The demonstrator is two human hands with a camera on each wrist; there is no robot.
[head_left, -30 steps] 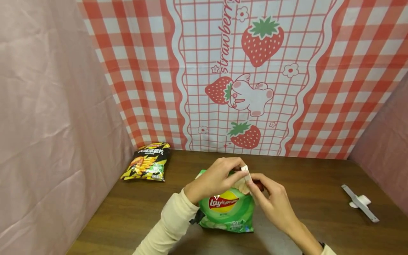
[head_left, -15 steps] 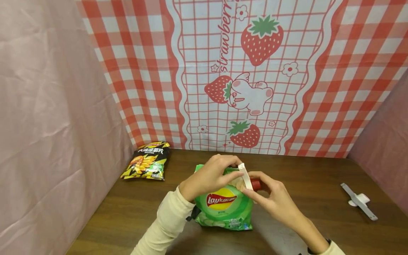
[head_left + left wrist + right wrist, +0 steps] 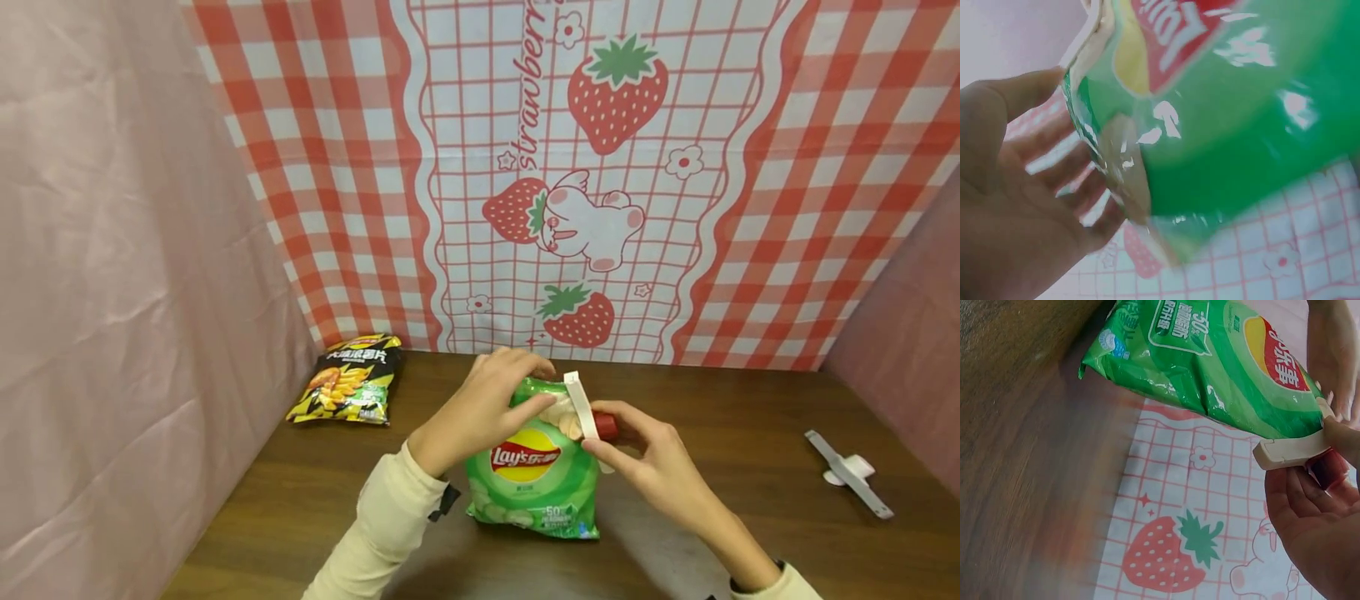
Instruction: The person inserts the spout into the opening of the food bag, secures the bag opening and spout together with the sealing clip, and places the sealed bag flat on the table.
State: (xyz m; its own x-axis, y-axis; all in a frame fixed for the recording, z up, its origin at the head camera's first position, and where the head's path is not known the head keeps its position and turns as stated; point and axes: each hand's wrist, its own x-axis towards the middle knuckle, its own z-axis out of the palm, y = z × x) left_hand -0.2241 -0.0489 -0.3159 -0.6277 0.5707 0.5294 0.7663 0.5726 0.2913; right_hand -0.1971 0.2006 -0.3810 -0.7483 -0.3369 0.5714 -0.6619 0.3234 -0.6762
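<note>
A green Lay's chip bag (image 3: 525, 492) stands roughly upright, with a white bag clip (image 3: 580, 406) slanting across its upper right corner. A red cap (image 3: 605, 426) sticks out from the clip's right side. My right hand (image 3: 660, 467) pinches the clip between thumb and fingers, around the red cap; the right wrist view shows the clip (image 3: 1291, 451) in that grip. My left hand (image 3: 480, 408) is at the bag's upper left, its thumb in front and its fingers behind the top edge. In the left wrist view these fingers (image 3: 1054, 156) lie loosely spread along the bag's edge.
A black and yellow chip bag (image 3: 348, 381) lies at the table's back left. On the right of the brown table (image 3: 750, 433) lies a grey strip clip (image 3: 847, 475) with a white round part. A strawberry-print cloth (image 3: 570, 208) hangs behind, with pink cloths at both sides.
My left hand has moved left and slightly up, away from the clip's upper end. The right hand keeps its hold on the clip, which has risen slightly, and its red cap shows more.
</note>
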